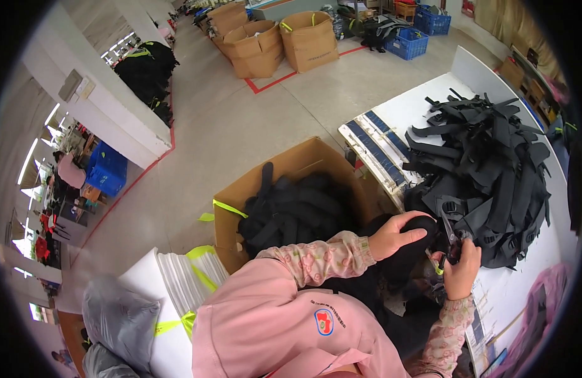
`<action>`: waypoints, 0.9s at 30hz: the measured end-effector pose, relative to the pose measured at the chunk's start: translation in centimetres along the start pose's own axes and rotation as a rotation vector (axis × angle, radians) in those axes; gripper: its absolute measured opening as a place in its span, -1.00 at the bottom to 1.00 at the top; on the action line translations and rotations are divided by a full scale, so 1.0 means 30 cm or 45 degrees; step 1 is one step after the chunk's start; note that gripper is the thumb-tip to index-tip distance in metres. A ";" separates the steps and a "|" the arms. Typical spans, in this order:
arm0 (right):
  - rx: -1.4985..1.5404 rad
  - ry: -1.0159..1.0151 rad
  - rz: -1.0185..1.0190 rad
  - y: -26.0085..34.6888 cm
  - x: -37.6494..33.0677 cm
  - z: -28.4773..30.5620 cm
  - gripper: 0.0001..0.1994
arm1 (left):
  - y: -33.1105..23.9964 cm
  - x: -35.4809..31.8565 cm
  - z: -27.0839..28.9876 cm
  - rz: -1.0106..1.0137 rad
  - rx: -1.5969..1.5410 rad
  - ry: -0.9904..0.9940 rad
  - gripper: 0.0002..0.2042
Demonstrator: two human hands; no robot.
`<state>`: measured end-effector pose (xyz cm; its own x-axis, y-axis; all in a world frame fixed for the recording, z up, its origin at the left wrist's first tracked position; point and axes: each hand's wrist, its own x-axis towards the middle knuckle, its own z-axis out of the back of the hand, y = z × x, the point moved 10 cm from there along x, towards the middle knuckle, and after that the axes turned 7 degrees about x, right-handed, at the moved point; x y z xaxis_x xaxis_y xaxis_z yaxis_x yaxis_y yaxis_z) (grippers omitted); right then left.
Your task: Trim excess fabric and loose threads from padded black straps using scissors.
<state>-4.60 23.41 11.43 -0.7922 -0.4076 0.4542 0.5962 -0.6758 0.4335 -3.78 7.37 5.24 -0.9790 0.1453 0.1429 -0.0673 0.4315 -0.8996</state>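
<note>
My left hand [395, 237] is closed around the rounded end of a black padded strap [421, 224] at the near edge of the white table. Close to its right, my right hand [462, 268] grips a pair of scissors [447, 225], the blades pointing away from me toward the strap pile. Whether the blades touch any material cannot be made out. Just beyond both hands lies a heap of black straps [486, 164], several with plastic buckles. The lower part of the held strap merges with dark material by my lap.
A cardboard box [227, 236] filled with black strap pieces stands left of the table [392, 113]. Stacked white sheets [199, 274] tied with yellow-green ribbon and grey plastic bags [118, 321] are at my left. Farther off are cartons [310, 47], blue crates [407, 44] and a pillar [96, 82].
</note>
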 end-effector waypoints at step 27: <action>-0.429 0.201 0.307 0.039 0.083 0.075 -0.46 | 0.109 -0.006 0.017 0.188 -0.050 -0.014 -0.65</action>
<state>-5.58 22.99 14.82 -0.6614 -0.6492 0.3756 0.7115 -0.7016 0.0401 -3.92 8.28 2.06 -0.9797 0.2006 0.0055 0.0853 0.4407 -0.8936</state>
